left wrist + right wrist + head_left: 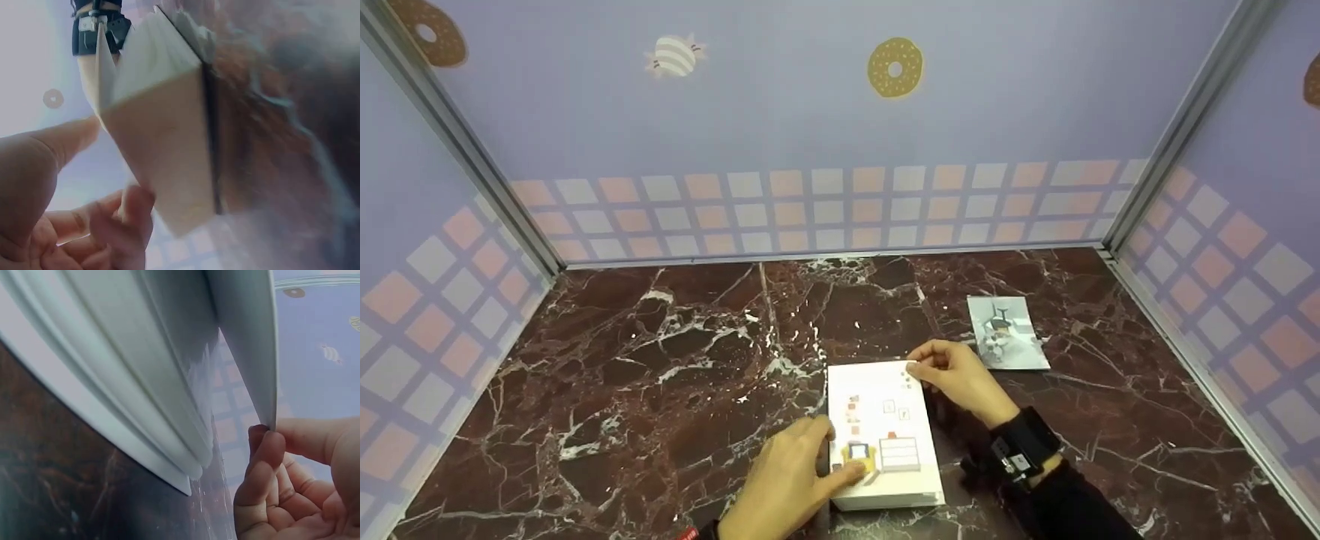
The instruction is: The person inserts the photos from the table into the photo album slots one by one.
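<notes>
In front of me on the table lies a thick white book (877,427), its front printed with small drawings of a yellow figure, boxes and little squares. My right hand (960,379) pinches the far right corner of its cover (253,354) between thumb and fingers. The right wrist view has that cover lifted at an angle from the thick pages (129,371) under it. My left hand (787,469) holds the book's near left side, thumb on the front and fingers along the edge. The left wrist view, blurred, has the book's pale side (163,146) beside the curled fingers.
A grey picture card or booklet (1007,332) lies on the table to the right of the book. The dark red marbled table (622,390) is bounded by lilac walls (780,112) at the back, left and right.
</notes>
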`<control>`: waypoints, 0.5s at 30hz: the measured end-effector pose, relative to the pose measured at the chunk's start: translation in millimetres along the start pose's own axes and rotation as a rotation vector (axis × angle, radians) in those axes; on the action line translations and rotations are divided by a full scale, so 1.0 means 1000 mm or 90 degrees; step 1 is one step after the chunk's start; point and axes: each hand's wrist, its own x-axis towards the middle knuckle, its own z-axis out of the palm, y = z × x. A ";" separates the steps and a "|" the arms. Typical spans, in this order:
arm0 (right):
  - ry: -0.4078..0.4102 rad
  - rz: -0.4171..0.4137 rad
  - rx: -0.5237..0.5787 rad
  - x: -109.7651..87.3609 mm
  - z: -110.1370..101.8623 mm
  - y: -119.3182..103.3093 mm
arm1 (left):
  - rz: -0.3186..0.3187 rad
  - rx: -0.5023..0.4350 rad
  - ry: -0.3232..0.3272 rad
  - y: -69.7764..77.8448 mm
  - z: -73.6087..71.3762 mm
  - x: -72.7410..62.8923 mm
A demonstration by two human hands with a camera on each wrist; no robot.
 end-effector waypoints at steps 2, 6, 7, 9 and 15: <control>0.000 -0.003 0.007 0.000 0.000 -0.002 | 0.041 0.046 0.006 0.010 0.001 0.000; 0.000 -0.015 0.023 -0.001 -0.001 -0.004 | 0.163 0.139 0.027 0.028 0.011 0.001; 0.000 -0.018 0.027 -0.001 -0.001 -0.005 | 0.195 0.166 0.039 0.032 0.015 0.003; 0.001 -0.021 0.031 -0.001 -0.001 -0.006 | 0.251 0.213 0.071 0.037 0.023 0.005; 0.001 -0.030 0.039 0.000 -0.001 -0.005 | 0.329 0.366 0.150 0.046 0.045 0.013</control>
